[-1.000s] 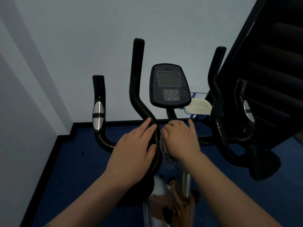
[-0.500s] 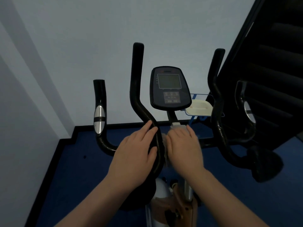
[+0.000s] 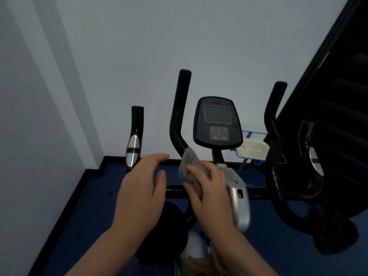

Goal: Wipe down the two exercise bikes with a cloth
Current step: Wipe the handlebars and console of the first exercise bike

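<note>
Head view, one exercise bike (image 3: 237,196) filled the middle of the frame, standing on blue floor (image 3: 83,206) against a pale wall (image 3: 139,46). Right hand (image 3: 209,188) was closed around a bunched grey cloth (image 3: 189,166), fingers curled over it, the free end of the cloth sticking up against the lower bend of the left inner handlebar (image 3: 179,116), just left of the console stem. Left hand (image 3: 143,188) was spread and empty, fingers loosely apart, hovering near the crossbar and apparently touching nothing, though motion blur made contact hard to rule out. The console (image 3: 218,122) sat above and far of the cloth; the outer left grip with its silver sensor pad (image 3: 133,150) stood well apart to the left. Right handlebars (image 3: 272,136) and a dark padded part lay to the right, untouched at this instant. A whitish tray (image 3: 253,150) showed behind the console. Judgement on progress: wiping was under way on the central handlebar region of this bike; no surface showed a visible clean or dirty difference, so completed areas could not be confirmed. Console, outer grips, right bars, seat and frame probably remained, and a second bike was not identifiable in view, so the task looked well short of halfway.
</note>
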Demonstrator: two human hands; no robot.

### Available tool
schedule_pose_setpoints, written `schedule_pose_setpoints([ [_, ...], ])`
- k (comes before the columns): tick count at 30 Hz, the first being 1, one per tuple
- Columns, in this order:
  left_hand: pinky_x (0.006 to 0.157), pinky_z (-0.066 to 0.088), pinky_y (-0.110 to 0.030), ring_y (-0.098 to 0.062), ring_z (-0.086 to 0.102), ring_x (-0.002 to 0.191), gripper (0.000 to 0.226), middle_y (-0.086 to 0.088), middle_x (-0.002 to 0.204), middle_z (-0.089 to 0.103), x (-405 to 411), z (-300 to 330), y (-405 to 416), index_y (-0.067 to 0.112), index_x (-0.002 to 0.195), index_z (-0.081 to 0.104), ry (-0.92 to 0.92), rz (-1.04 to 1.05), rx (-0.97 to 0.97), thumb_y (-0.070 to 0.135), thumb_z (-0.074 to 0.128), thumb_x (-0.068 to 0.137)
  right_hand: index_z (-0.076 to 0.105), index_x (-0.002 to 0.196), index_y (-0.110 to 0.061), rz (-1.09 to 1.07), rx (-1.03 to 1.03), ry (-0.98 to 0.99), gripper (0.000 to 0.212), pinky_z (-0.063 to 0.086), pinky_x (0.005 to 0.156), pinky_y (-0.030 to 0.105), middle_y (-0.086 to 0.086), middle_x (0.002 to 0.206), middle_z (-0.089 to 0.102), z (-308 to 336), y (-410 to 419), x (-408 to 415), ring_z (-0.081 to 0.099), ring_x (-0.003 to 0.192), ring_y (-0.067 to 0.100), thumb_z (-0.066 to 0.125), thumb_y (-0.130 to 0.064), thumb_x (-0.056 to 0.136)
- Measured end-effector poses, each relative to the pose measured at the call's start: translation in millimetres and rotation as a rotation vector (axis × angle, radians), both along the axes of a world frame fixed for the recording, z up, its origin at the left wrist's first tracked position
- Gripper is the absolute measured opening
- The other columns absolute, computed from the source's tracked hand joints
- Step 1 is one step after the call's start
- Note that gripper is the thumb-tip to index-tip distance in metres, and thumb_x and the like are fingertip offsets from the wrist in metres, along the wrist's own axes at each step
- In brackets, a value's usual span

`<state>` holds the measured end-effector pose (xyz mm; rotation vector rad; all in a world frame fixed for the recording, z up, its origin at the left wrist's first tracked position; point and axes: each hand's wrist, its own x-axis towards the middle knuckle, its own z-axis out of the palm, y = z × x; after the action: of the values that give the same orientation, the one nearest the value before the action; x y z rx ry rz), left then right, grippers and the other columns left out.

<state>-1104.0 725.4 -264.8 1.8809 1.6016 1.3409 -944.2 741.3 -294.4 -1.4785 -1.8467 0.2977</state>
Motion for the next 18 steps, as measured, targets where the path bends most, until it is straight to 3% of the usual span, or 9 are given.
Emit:
schedule_pose_setpoints([
  [2,0.085,0.048,-0.025,0.004,0.055,0.095,0.034,0.019,0.117,0.059,-6.3,-5.3,-8.9,0.028,0.124,0.058,0.136,0.019,-0.006,0.016,0.052,0.093,0.061,0.124,-0.034,0.025,0.012,-0.022,0.041,0.035,0.094,0.017,-0.011,0.126,0.043,-12.9,-16.9,11.9,0.041,0.118,0.008,0.07,-0.018,0.087],
  [4,0.099,0.046,-0.037,-0.003,0.053,0.114,0.036,0.013,0.13,0.055,-7.3,-14.1,-15.1,0.024,0.128,0.059,0.226,0.039,-0.086,0.014,0.055,0.093,0.063,0.119,-0.033,0.079,0.008,0.007,0.038,0.037,0.092,0.017,-0.016,0.119,0.042,-14.4,-22.4,23.4,0.045,0.111,0.006,0.07,-0.016,0.086],
  [7,0.108,0.039,-0.043,-0.014,0.048,0.128,0.04,0.005,0.141,0.05,-5.4,-20.1,-17.7,0.018,0.131,0.059,0.311,0.079,-0.135,0.01,0.06,0.091,0.066,0.114,-0.03,0.116,0.036,0.072,0.026,0.038,0.086,0.014,-0.011,0.113,0.046,3.2,-1.9,27.6,0.049,0.104,0.005,0.068,-0.025,0.089],
  [10,0.11,0.038,-0.044,-0.018,0.047,0.131,0.041,0.001,0.143,0.05,-5.4,-20.8,-15.9,0.014,0.13,0.059,0.326,0.093,-0.144,0.005,0.061,0.09,0.065,0.121,-0.026,0.067,0.025,0.087,0.032,0.033,0.086,0.006,-0.007,0.114,0.044,14.6,13.2,18.5,0.044,0.108,0.011,0.068,-0.022,0.089],
  [13,0.112,0.035,-0.042,-0.017,0.043,0.134,0.04,0.002,0.146,0.046,-7.6,-20.7,-17.7,0.016,0.132,0.058,0.327,0.117,-0.161,0.008,0.058,0.092,0.065,0.116,-0.028,0.091,0.053,-0.029,0.027,0.033,0.081,0.01,-0.01,0.112,0.042,2.1,-9.8,13.1,0.041,0.105,0.008,0.064,-0.035,0.09],
  [16,0.115,0.031,-0.039,-0.013,0.037,0.138,0.04,0.006,0.15,0.04,-8.8,-22.3,-19.9,0.02,0.135,0.054,0.272,0.138,-0.195,0.015,0.055,0.095,0.067,0.107,-0.037,0.157,-0.047,0.002,0.027,0.037,0.072,0.014,-0.023,0.096,0.039,5.4,-15.8,23.6,0.044,0.09,-0.001,0.054,-0.053,0.089],
  [18,0.116,0.027,-0.032,-0.007,0.032,0.139,0.04,0.011,0.15,0.036,-9.5,-24.4,-19.9,0.024,0.135,0.052,0.217,0.129,-0.204,0.017,0.054,0.096,0.069,0.102,-0.037,0.129,-0.085,0.086,0.021,0.039,0.067,0.019,-0.018,0.087,0.043,16.9,-1.4,23.8,0.049,0.081,0.001,0.06,-0.047,0.086],
])
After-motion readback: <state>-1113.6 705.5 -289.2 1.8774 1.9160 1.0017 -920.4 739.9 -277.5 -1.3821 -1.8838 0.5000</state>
